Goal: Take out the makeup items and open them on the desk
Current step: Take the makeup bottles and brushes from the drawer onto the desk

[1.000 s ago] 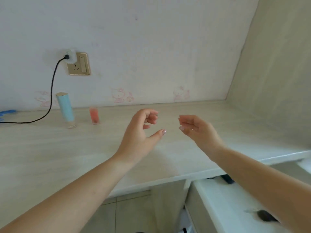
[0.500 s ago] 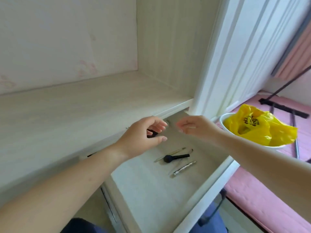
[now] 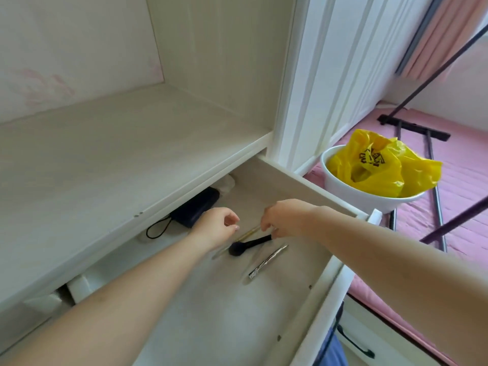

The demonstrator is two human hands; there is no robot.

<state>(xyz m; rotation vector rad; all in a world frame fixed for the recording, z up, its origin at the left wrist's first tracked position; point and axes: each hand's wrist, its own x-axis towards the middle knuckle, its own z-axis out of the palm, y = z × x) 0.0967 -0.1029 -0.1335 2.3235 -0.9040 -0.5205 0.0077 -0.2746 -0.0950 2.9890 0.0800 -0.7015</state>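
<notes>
Reaching into the open pale wooden drawer (image 3: 311,262) under the pale wood-grain tabletop (image 3: 105,165): the taking-out step, nothing lifted yet by the look of it. Lying inside, largest first: dark pouch with a cord loop (image 3: 196,208) at the far left, silver patterned tube (image 3: 268,261) near right, black makeup brush (image 3: 248,245), thin gold-tipped pencil (image 3: 244,236). Hovering left hand (image 3: 219,228), grip loosely curled, holding nothing. Reaching right hand (image 3: 282,219), fingertips curling down at the brush handle; grip contact unclear. Next, probably: pinching one item, carrying it up to the tabletop.
</notes>
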